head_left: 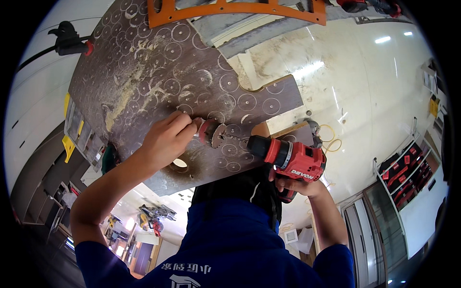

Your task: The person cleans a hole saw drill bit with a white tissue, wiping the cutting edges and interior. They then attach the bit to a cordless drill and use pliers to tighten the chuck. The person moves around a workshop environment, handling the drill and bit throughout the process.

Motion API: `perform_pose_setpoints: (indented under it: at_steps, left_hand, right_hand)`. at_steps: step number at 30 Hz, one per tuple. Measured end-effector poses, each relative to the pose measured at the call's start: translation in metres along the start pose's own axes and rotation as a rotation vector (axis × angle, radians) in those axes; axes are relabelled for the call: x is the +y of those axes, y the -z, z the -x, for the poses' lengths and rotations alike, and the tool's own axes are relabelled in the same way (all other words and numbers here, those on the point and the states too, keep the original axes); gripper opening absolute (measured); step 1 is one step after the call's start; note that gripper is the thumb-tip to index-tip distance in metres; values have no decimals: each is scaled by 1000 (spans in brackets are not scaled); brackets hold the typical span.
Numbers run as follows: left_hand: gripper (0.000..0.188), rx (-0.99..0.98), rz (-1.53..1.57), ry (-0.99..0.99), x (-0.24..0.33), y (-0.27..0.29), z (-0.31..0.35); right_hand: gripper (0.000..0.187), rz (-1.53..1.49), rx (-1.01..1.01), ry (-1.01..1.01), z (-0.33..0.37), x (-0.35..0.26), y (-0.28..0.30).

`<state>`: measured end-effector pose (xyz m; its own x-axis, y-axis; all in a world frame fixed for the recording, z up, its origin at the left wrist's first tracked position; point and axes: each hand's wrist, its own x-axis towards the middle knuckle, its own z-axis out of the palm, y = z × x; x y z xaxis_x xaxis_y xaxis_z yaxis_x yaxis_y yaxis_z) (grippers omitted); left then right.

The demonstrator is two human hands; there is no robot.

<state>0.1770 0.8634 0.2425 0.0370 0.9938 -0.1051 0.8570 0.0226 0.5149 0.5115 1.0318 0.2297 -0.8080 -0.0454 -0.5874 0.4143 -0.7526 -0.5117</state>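
Observation:
My left hand [169, 138] pinches a round hole saw [210, 133] with a reddish body and a toothed rim, held above a dark brown board [158, 96]. In my right hand [297, 186] is a red and black cordless drill [297, 161], fingers wrapped round its grip. A twist bit [235, 138] spans between the hole saw and the drill's black chuck; I cannot tell which of the two it is fixed in. Many scored circles with centre marks cover the board, and pale sawdust [127, 91] lies over it. One round hole [180, 163] goes through near its front edge, with dust around it.
An orange curved template [235, 10] lies across the far edge. A black clamp [67, 41] is at the upper left. Yellow cord [331, 139] coils to the right of the board. Red tools sit in a wall rack [406, 175] at the right; a mitre saw [153, 218] shows lower left.

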Motion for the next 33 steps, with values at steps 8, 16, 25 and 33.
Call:
perform_pose_setpoints:
  at_steps: [8,16,25,33]
  left_hand:
    - [16,-10,-34,22,6,3,-6]
    - [15,-76,-64,-33,0,5,-5]
    - [13,-64,-44,-23,3,9,-11]
    - [19,58,125,169,17,13,8]
  right_hand:
    - [33,-12,17,-26,-3,5,2]
    - [25,139,-60,-78,-3,-2,13]
    - [29,20,1,-13,0,-7,4]
    - [32,-6,241,114,34,-36,-27]
